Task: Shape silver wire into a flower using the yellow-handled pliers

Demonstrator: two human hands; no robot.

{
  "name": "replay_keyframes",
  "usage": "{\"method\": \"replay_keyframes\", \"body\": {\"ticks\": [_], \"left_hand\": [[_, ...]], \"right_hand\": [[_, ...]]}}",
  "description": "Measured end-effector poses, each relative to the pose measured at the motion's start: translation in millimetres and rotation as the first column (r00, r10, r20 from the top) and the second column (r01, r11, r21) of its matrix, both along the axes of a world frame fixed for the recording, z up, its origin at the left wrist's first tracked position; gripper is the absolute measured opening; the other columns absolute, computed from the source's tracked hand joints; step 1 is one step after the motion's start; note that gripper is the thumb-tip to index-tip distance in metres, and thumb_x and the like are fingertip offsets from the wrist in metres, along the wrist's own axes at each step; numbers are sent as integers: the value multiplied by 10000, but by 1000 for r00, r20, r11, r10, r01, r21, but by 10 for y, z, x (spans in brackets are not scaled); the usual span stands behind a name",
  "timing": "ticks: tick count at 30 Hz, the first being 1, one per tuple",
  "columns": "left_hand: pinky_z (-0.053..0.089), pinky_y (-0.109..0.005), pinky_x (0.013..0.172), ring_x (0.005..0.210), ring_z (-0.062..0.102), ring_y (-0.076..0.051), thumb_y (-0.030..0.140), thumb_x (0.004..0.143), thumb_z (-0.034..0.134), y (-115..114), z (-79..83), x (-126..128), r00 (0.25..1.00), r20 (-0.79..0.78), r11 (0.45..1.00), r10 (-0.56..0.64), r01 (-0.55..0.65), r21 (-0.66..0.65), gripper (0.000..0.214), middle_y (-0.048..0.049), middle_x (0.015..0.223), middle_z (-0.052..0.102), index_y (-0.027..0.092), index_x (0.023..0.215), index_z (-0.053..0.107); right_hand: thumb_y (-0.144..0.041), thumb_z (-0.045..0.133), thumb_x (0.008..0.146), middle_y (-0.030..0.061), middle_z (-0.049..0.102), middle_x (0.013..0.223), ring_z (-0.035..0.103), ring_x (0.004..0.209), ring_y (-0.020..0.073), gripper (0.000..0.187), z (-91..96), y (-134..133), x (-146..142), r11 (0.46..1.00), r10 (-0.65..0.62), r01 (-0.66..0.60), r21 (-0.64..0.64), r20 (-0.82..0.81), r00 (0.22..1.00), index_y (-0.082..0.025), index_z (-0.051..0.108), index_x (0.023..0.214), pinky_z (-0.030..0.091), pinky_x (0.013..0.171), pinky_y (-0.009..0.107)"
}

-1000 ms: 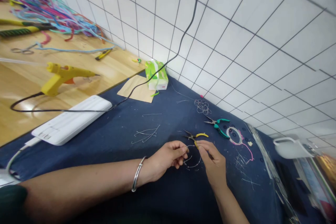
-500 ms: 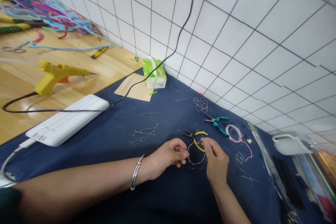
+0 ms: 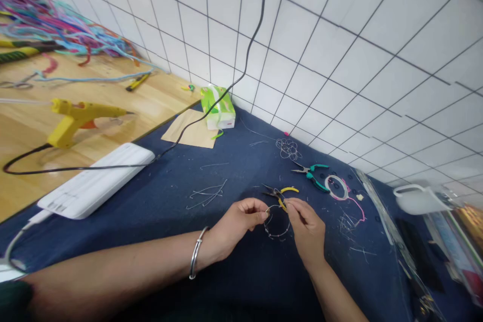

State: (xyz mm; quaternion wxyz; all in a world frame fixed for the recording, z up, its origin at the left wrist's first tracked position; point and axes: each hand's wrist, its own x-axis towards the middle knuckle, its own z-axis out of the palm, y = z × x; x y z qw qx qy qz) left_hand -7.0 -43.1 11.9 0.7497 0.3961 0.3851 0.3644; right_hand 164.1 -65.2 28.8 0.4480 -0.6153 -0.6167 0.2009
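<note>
My left hand (image 3: 237,223), with a silver bangle on its wrist, pinches the left side of a thin wire ring (image 3: 277,226) just above the dark blue cloth (image 3: 158,201). My right hand (image 3: 307,229) pinches the ring's right side with closed fingers. Yellow-handled pliers (image 3: 281,193) lie on the cloth right behind both hands. Green-handled pliers (image 3: 311,174) lie a little farther back to the right.
A wire flower shape (image 3: 289,149), a white ring with pink cord (image 3: 338,188) and loose wire bits (image 3: 207,193) lie on the cloth. A white power strip (image 3: 96,181), yellow glue gun (image 3: 75,115), tissue box (image 3: 218,107) and coloured cords (image 3: 56,25) sit left. A clear container (image 3: 433,211) stands right.
Both hands stay pinched on the wire ring; they have shifted slightly and turned it a little. The view has drifted so the table things sit a bit lower and to the left.
</note>
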Motion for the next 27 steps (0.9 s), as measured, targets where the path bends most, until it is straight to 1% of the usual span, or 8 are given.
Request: {"method": "replay_keyframes", "body": {"ticks": [3,7,11,14,18,21,24,27], "left_hand": [[377,-227,642,675,498,-99,244,729,621,0,30,2,999,24,1000,22,-22,17,112,0,743,587,145,779,614],[399,-265,764,792,548,-132,219,734,623,-3,1,24,997,70,999,33,-33,-12,120,-21,811,615,145,826,607],[394,-304,848,883,565,-156,180,719,639,12,-39,41,993,113,998,38,-33,-46,209,-47,909,630,151,914,571],[404,-294,832,872,572,-151,155,707,647,30,-50,43,992,121,997,36,-27,-71,258,-54,922,633,153,943,544],[408,-250,774,830,574,-127,133,717,630,37,-61,36,990,136,997,38,-27,-78,236,-53,919,636,151,931,533],[404,-231,729,809,574,-121,128,731,613,34,-73,25,990,140,998,28,-20,-60,217,-51,905,637,149,930,530],[397,-221,694,802,575,-121,160,747,608,39,-79,15,993,119,999,19,-13,-49,196,-56,908,636,147,926,529],[398,-231,709,800,571,-117,216,764,605,59,-75,9,994,105,997,19,-11,-78,190,-65,947,628,151,922,522]], "right_hand": [[-218,538,799,29,644,916,590,869,168,144,-1,-2,21,1000,0,0,4,2,1000,-215,665,866,459,827,324],[-188,536,801,22,635,923,590,851,155,151,5,-11,33,999,41,-42,20,6,999,-224,653,889,465,805,303],[-161,531,801,27,630,907,580,874,158,156,19,-5,40,995,79,-81,58,26,996,-220,647,887,453,826,306],[-150,518,806,34,624,895,578,867,158,160,29,3,46,990,116,-120,69,55,992,-214,648,873,453,822,308],[-144,512,804,45,618,905,572,885,161,170,24,4,49,981,170,-180,75,118,978,-211,654,868,447,836,315],[-137,522,793,55,611,924,569,895,164,163,9,5,52,977,178,-193,86,155,972,-206,656,855,442,845,317],[-135,535,779,60,606,928,569,890,166,152,9,10,69,975,168,-190,114,180,969,-204,656,841,442,838,313],[-145,530,782,57,612,923,570,888,165,149,42,16,93,976,169,-189,112,163,972,-204,656,837,437,834,306]]}}
